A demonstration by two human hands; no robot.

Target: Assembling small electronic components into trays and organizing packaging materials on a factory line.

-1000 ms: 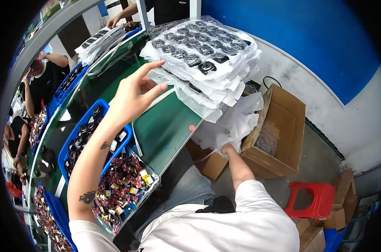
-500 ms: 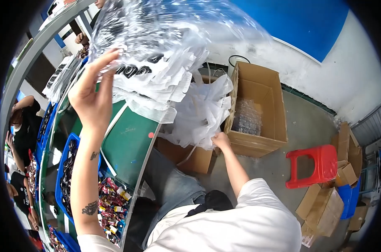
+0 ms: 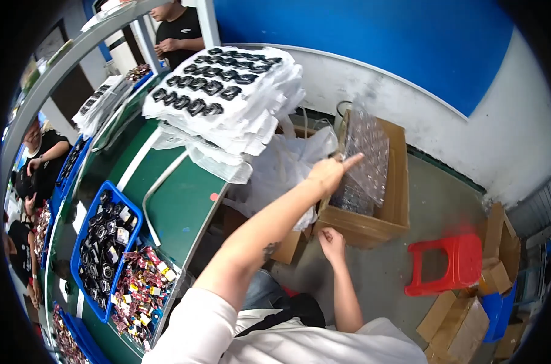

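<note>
The green work surface (image 3: 184, 206) runs along the person's left, carrying a tall stack of white trays (image 3: 227, 103) filled with small dark parts, a blue bin (image 3: 102, 249) of similar parts and a heap of coloured packets (image 3: 142, 291). The wall behind is blue above and white below; the floor is grey, with a red stool (image 3: 448, 264) on it.

An open cardboard box (image 3: 372, 182) stands on the floor just beside the surface. The left hand (image 3: 330, 173) grips a clear plastic blister tray (image 3: 363, 155) above the box, forefinger extended. The tray is transparent, dimpled and tilted steeply. The right hand (image 3: 332, 241) rests loosely curled against the box's front wall, holding nothing.
</note>
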